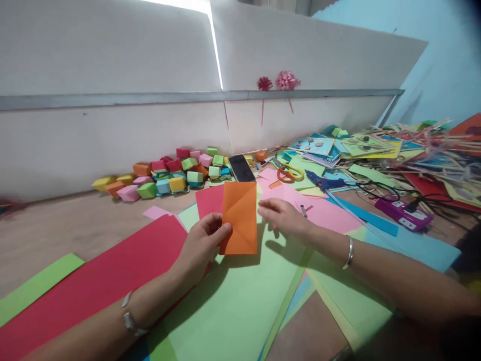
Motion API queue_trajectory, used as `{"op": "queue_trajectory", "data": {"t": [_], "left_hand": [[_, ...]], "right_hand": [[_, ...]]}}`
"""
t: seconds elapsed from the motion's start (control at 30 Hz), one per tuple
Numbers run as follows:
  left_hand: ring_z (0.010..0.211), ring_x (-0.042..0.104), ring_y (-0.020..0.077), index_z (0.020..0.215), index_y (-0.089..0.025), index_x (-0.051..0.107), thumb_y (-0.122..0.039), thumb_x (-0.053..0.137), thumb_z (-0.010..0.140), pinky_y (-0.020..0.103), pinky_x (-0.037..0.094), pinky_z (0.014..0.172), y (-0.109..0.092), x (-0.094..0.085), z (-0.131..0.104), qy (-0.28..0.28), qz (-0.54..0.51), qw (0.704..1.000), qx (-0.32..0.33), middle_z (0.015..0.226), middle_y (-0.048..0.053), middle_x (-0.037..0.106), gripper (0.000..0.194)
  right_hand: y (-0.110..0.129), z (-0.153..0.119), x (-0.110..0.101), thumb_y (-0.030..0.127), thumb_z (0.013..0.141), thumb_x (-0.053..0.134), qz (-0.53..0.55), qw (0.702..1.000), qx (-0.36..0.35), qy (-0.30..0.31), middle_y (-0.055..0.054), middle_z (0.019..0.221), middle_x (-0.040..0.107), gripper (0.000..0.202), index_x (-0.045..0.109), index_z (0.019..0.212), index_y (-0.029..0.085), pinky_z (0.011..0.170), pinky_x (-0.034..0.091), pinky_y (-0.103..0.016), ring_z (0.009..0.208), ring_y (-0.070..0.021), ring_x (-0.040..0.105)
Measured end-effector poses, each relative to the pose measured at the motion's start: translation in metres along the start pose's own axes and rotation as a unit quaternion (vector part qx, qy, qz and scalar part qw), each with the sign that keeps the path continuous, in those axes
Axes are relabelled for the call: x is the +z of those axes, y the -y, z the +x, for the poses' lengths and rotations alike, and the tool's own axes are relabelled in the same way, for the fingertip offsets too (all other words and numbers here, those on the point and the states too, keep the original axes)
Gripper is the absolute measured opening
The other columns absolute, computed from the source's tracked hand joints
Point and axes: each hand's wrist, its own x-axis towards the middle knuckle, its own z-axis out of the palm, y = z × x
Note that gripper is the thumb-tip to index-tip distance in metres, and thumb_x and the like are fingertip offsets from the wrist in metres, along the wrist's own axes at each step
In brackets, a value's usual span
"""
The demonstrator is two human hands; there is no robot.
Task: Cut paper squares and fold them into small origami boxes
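An orange piece of paper (242, 215) with faint diagonal creases stands upright above the green sheets. My left hand (203, 238) pinches it at its left edge, thumb in front and fingers behind. Just off the paper's right edge, my right hand (281, 215) hovers with its fingers loosely bent and apart, holding nothing. Below both hands lie large light green sheets (240, 306). A long red sheet (124, 265) stretches out to the left, and pink paper (326, 213) lies beyond my right hand.
Several small folded paper boxes (178, 175) are heaped by the wall beside a phone (241, 168). Scissors (291, 173), a blue glue gun (325, 180) and a purple power strip (404, 213) with cables lie to the right. Decorated cards (313, 145) pile up behind.
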Motion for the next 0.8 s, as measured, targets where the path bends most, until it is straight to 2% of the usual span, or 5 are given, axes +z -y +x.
{"op": "queue_trajectory", "data": {"t": [0.07,0.17,0.4,0.57,0.8], "left_hand": [[0.066,0.062,0.0155,0.094,-0.017,0.057,-0.044,0.080,0.061,0.025,0.049,0.057,0.002,0.000,0.000,0.011,0.002,1.000,0.008,0.073,-0.001,0.065,0.048],[0.077,0.066,0.0194,0.104,-0.019,0.052,-0.041,0.080,0.060,0.031,0.054,0.067,0.006,0.000,0.001,-0.010,0.028,0.998,0.057,0.082,0.000,0.066,0.056],[0.111,0.064,0.0301,0.127,-0.019,0.052,-0.052,0.074,0.070,0.042,0.052,0.092,0.001,0.005,-0.019,0.084,0.040,0.995,0.047,0.118,0.013,0.068,0.070],[0.104,0.068,0.0323,0.121,-0.018,0.061,-0.051,0.080,0.067,0.034,0.057,0.077,-0.008,0.011,-0.040,0.139,-0.031,0.990,-0.025,0.113,0.015,0.072,0.067],[0.069,0.073,0.0258,0.095,-0.013,0.070,-0.025,0.080,0.064,0.034,0.059,0.060,-0.010,0.008,-0.019,0.005,-0.134,0.981,-0.140,0.083,0.010,0.077,0.035]], "right_hand": [[0.001,-0.006,0.008,0.036,0.084,0.058,0.016,0.998,-0.001,0.062,-0.001,0.069,0.059,0.023,0.063,0.079,0.014,0.046,0.038,-0.022,0.053,-0.0094,0.050],[0.003,-0.014,0.015,0.030,0.079,0.061,-0.016,0.999,-0.028,0.038,0.005,0.050,0.045,0.032,0.049,0.052,0.017,0.046,0.029,-0.021,0.049,-0.0065,0.039],[0.010,-0.029,0.020,0.041,0.071,0.074,-0.048,0.988,-0.145,-0.003,0.006,0.052,0.044,0.042,0.046,0.050,0.017,0.049,0.027,-0.022,0.051,-0.0066,0.036],[0.012,-0.041,0.025,0.054,0.071,0.074,-0.008,0.977,-0.199,0.073,0.003,0.053,0.050,0.049,0.048,0.050,0.018,0.049,0.030,-0.023,0.052,-0.0084,0.041],[0.006,-0.023,0.014,0.035,0.070,0.067,0.019,0.996,-0.085,-0.007,0.003,0.057,0.049,0.026,0.054,0.058,0.017,0.049,0.033,-0.022,0.055,-0.0091,0.043]]}}
